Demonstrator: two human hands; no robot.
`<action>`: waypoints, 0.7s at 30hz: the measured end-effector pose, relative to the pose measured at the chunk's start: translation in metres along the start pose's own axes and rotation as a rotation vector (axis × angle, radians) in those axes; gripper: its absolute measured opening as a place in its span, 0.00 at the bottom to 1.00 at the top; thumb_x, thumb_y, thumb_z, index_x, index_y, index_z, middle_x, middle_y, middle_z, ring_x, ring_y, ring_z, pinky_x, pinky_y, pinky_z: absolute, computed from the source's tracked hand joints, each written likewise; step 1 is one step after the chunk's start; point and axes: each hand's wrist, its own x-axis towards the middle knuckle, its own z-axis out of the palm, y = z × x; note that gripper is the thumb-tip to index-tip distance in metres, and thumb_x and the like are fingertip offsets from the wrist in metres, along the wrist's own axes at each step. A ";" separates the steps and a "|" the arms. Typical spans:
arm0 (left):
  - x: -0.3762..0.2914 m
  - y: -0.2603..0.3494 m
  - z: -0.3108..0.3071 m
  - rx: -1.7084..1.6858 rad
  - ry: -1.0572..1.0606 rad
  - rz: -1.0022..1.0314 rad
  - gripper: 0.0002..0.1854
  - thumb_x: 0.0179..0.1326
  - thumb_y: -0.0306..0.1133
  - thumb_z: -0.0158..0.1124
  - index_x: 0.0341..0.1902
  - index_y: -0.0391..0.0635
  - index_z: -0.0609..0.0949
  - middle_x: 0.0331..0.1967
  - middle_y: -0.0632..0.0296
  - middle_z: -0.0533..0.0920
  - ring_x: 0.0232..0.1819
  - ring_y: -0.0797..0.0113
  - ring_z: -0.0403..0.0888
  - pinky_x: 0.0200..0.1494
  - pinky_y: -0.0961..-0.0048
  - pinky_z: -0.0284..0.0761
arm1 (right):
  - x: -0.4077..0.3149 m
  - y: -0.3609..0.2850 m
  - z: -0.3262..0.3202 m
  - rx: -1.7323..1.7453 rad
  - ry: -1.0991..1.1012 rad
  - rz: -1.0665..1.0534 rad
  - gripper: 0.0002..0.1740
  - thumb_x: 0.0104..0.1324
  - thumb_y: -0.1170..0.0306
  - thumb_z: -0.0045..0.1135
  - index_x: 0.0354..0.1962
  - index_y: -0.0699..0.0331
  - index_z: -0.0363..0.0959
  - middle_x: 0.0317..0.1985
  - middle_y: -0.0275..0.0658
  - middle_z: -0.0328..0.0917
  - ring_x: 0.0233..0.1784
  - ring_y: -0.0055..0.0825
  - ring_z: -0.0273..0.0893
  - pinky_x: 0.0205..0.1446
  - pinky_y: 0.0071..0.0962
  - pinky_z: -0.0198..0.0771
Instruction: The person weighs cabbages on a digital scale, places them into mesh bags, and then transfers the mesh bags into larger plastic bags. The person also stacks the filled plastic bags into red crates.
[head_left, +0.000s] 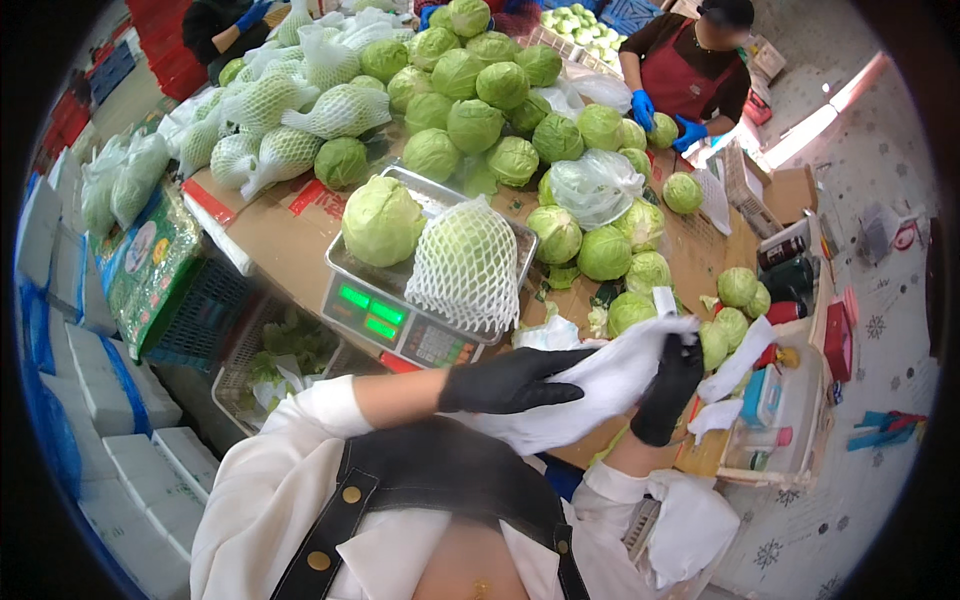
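Observation:
My left hand (517, 381), in a black glove, lies flat against a white foam net sleeve (592, 390) stretched across in front of me. At the sleeve's upper right end, my right hand (671, 382), also black-gloved, has its fingers closed on the material. Beyond them a digital scale (442, 341) with green lit displays carries a bare cabbage (382, 221) on the left of its pan. Beside that cabbage, a second one is covered by a white foam net (469, 262) that hangs over the pan's front edge.
Piled bare cabbages (476, 124) and netted cabbages (289, 154) lie behind the scale. A plastic bag (596, 187) rests among cabbages. At right stands a bin (802, 450) of small items; crates line the left. A co-worker in blue gloves (643, 110) handles a cabbage across the table.

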 end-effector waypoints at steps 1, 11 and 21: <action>-0.014 0.001 -0.021 0.181 -0.046 -0.120 0.25 0.67 0.41 0.61 0.64 0.45 0.74 0.50 0.50 0.83 0.50 0.58 0.82 0.55 0.65 0.74 | 0.000 0.002 0.000 0.149 0.012 -0.019 0.15 0.68 0.72 0.54 0.49 0.72 0.74 0.46 0.43 0.78 0.48 0.28 0.76 0.54 0.29 0.72; -0.072 -0.063 -0.255 0.571 0.736 -0.584 0.33 0.56 0.44 0.72 0.62 0.41 0.74 0.58 0.53 0.76 0.60 0.62 0.74 0.61 0.68 0.69 | -0.054 0.020 0.073 0.016 -0.738 0.087 0.13 0.60 0.66 0.56 0.37 0.67 0.76 0.33 0.36 0.79 0.38 0.24 0.76 0.45 0.24 0.70; -0.125 -0.037 -0.247 -0.002 0.541 -0.628 0.44 0.52 0.44 0.74 0.71 0.52 0.63 0.63 0.60 0.71 0.59 0.62 0.74 0.42 0.64 0.83 | -0.111 0.078 0.272 -0.412 -1.091 0.041 0.23 0.57 0.70 0.50 0.51 0.69 0.74 0.46 0.59 0.78 0.49 0.51 0.76 0.56 0.42 0.68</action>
